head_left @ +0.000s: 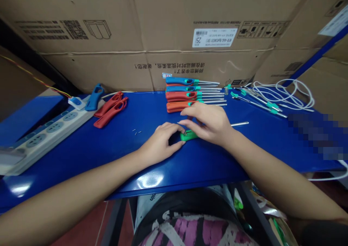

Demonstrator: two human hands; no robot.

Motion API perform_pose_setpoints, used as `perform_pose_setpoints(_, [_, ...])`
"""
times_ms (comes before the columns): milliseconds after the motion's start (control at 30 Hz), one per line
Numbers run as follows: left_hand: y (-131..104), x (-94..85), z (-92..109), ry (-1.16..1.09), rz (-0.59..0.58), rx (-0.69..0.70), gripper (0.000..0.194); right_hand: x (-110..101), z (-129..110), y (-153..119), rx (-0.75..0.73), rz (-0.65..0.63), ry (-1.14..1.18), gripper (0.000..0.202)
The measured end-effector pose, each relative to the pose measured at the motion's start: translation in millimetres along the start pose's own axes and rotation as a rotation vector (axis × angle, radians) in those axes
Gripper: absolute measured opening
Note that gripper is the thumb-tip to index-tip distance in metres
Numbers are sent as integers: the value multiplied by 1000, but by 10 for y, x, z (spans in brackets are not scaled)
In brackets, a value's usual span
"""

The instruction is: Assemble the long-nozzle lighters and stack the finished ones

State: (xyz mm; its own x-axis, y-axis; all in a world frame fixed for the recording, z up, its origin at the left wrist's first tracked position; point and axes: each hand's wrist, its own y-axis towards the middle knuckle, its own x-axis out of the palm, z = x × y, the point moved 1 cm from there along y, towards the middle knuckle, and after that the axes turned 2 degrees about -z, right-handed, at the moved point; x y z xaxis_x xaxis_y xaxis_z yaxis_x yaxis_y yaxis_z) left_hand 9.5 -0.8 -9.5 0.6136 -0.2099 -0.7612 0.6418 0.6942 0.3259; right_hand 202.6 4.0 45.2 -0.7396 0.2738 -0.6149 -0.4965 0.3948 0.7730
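A green lighter (190, 135) with a long metal tube lies on the blue table (174, 166), its tube pointing right. My left hand (165, 140) pinches the handle's left end between thumb and fingers. Over the middle of the lighter is my right hand (208, 122), its thumb and index finger bent toward the handle's left end; its palm hides part of the lighter. Whether its fingertips hold a small part is too small to tell. Beyond the hands lies a stack of blue lighters (178, 81), red lighters (179, 96) and an orange lighter (176, 107).
Left of my hands lie tiny metal pins (136, 132). Farther left are red handles (110, 111), a blue handle (94, 98) and a power strip (51, 130). Metal tubes with green parts (261, 102) and a coiled white cable (285, 93) lie at right. Cardboard (108, 64) stands behind.
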Motion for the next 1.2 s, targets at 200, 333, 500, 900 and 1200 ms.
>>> perform_pose_setpoints(200, [9,-6,12,-1,-19,-11,18,-7,-15,44,237,-1,315,21])
perform_pose_setpoints(333, [-3,-9,10,0,-16,-11,19,-33,19,0,84,96,41,14])
perform_pose_setpoints(500, [-4,-6,10,-1,-7,-4,19,-21,-30,5,101,-9,121,25])
perform_pose_setpoints(900, [-5,-8,10,-1,-3,3,19,12,-58,-11,137,-65,182,31])
perform_pose_setpoints(1200, [2,-10,6,-11,-15,-4,19,5,-50,-17,211,26,112,22])
